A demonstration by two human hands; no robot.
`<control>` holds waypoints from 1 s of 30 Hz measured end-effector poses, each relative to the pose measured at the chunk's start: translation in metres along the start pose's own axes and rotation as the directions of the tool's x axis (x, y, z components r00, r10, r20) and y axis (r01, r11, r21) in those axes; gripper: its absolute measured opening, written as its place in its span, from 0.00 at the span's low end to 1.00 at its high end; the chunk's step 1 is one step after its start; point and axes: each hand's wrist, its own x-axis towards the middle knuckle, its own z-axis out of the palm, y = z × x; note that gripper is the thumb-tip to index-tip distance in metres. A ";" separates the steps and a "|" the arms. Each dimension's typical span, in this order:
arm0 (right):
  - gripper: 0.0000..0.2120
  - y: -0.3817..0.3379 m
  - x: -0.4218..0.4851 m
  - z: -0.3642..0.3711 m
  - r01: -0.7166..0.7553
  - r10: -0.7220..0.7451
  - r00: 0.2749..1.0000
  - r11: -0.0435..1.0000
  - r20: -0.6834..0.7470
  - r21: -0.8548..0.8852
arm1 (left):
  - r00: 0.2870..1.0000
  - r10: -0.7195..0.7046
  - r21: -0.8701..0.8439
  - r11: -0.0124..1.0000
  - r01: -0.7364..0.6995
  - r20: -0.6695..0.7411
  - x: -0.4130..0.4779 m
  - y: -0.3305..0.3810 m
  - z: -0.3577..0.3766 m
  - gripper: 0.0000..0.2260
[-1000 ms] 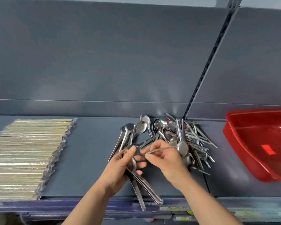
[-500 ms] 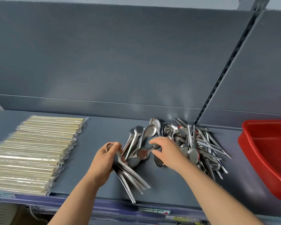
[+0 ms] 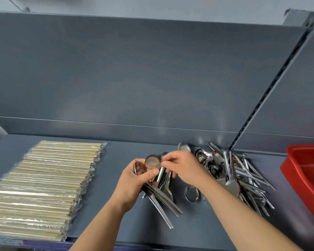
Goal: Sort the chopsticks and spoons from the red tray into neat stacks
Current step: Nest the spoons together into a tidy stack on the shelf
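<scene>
Two hands, nearest items first, all on a grey shelf (image 3: 198,230).

1. We list the left hand (image 3: 134,180) as grasping: its fingers curl round a bundle of spoons (image 3: 163,201) and the thumb lies across the necks. The handles fan out from under the palm, toward us and to the right. We cannot tell whether their tips rest on the shelf.

2. We list the right hand (image 3: 183,169) as grasping also. Its fingertips pinch a single spoon (image 3: 152,161) by the neck. The round bowl faces us at the top of the bundle, just above the left thumb, and the two hands almost touch there.

3. One loose spoon (image 3: 192,193) lies on the shelf under the right wrist, just beside the fanned handles, bowl up.

4. Wrapped chopsticks (image 3: 43,187) lie in a flat, orderly stack in clear sleeves at the left of the shelf, well apart from the left hand. Their ends point right.

5. We note a pile of spoons (image 3: 234,174), tangled, just beyond and to the right of the right forearm. Bowls lie mostly toward the back and handles splay right and toward us.

6. We enter the red tray (image 3: 308,178) at the far right, cut off by the edge of view, near the pile but apart from it.

7. A grey back panel (image 3: 134,78) stands behind everything. A slotted upright (image 3: 272,93) meets the shelf just behind the pile.
</scene>
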 end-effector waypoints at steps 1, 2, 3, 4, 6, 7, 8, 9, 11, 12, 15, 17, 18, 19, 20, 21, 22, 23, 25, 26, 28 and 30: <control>0.06 -0.002 0.000 0.005 -0.028 0.027 0.998 0.999 0.055 0.021 | 0.999 0.030 0.014 0.999 -0.029 -0.013 0.002 0.001 0.001 0.19; 0.07 -0.004 -0.001 0.010 -0.054 0.049 0.993 0.997 0.109 0.049 | 0.997 0.058 0.049 0.997 -0.056 -0.043 0.006 0.003 0.001 0.15; 0.08 -0.004 -0.001 0.013 -0.078 0.064 0.988 0.992 0.140 0.096 | 0.993 0.082 0.101 0.992 -0.073 -0.084 0.009 0.003 -0.001 0.11; 0.09 -0.003 -0.002 0.014 -0.101 0.083 0.988 0.986 0.131 0.136 | 0.989 0.091 0.141 0.987 -0.074 -0.117 0.011 0.004 -0.005 0.07; 0.09 0.003 -0.001 0.008 -0.144 0.144 0.990 0.984 0.010 0.103 | 0.987 0.075 0.128 0.990 -0.058 -0.139 0.015 0.004 -0.017 0.03; 0.08 0.008 -0.002 0.003 -0.192 0.193 0.979 0.981 -0.067 0.022 | 0.990 0.055 0.099 0.994 -0.042 -0.128 0.016 0.004 -0.023 0.01; 0.07 0.013 -0.004 0.000 -0.261 0.251 0.960 0.963 -0.128 -0.069 | 0.993 0.029 0.070 0.997 -0.021 -0.117 0.016 0.004 -0.029 0.03; 0.10 0.016 -0.005 0.000 -0.331 0.307 0.937 0.932 -0.166 -0.148 | 0.994 0.003 0.049 0.999 0.002 -0.106 0.015 0.004 -0.035 0.05; 0.18 0.019 -0.005 0.005 -0.437 0.404 0.898 0.867 -0.175 -0.238 | 0.995 -0.037 0.035 0.999 0.040 -0.091 0.015 0.004 -0.043 0.07; 0.19 0.018 -0.004 0.011 -0.473 0.441 0.881 0.841 -0.172 -0.262 | 0.995 -0.048 0.046 0.998 0.052 -0.084 0.016 0.004 -0.046 0.08; 0.17 0.015 0.002 0.023 -0.534 0.503 0.845 0.810 -0.179 -0.243 | 0.995 -0.077 0.084 0.993 0.083 -0.065 0.019 0.004 -0.049 0.08; 0.17 0.013 0.004 0.023 -0.535 0.508 0.843 0.825 -0.178 -0.181 | 0.994 -0.097 0.083 0.991 0.101 -0.046 0.021 0.003 -0.051 0.06; 0.17 0.012 0.003 0.020 -0.528 0.503 0.846 0.837 -0.180 -0.145 | 0.993 -0.109 0.066 0.992 0.111 -0.034 0.021 0.002 -0.050 0.07; 0.16 0.010 0.002 0.017 -0.519 0.495 0.847 0.849 -0.191 -0.098 | 0.993 -0.119 0.046 0.992 0.120 -0.022 0.021 0.002 -0.050 0.09; 0.15 0.007 0.000 0.014 -0.501 0.486 0.848 0.865 -0.212 -0.021 | 0.992 -0.128 0.025 0.991 0.128 -0.009 0.021 0.001 -0.050 0.10; 0.13 0.004 -0.001 0.010 -0.468 0.477 0.846 0.878 -0.238 0.095 | 0.991 -0.133 0.006 0.991 0.133 0.003 0.021 0.001 -0.050 0.12; 0.10 0.001 -0.003 0.008 -0.417 0.470 0.842 0.878 -0.264 0.234 | 0.991 -0.136 -0.014 0.991 0.136 0.016 0.021 0.001 -0.049 0.13; 0.08 -0.003 -0.005 0.008 -0.357 0.470 0.837 0.858 -0.280 0.370 | 0.990 -0.139 -0.036 0.989 0.141 0.033 0.021 0.001 -0.049 0.14; 0.05 -0.010 -0.011 0.014 -0.265 0.479 0.836 0.778 -0.266 0.569 | 0.987 -0.141 -0.047 0.988 0.145 0.076 0.020 0.000 -0.047 0.18; 0.05 -0.013 -0.014 0.021 -0.237 0.479 0.843 0.739 -0.245 0.630 | 0.985 -0.140 -0.037 0.989 0.144 0.097 0.019 0.000 -0.046 0.19; 0.04 -0.017 -0.020 0.037 -0.208 0.474 0.858 0.676 -0.200 0.707 | 0.987 -0.119 -0.036 0.992 0.124 0.105 0.018 -0.002 -0.041 0.23; 0.03 -0.019 -0.026 0.051 -0.214 0.471 0.868 0.640 -0.157 0.738 | 0.995 -0.079 -0.065 0.994 0.083 0.063 0.020 -0.006 -0.040 0.19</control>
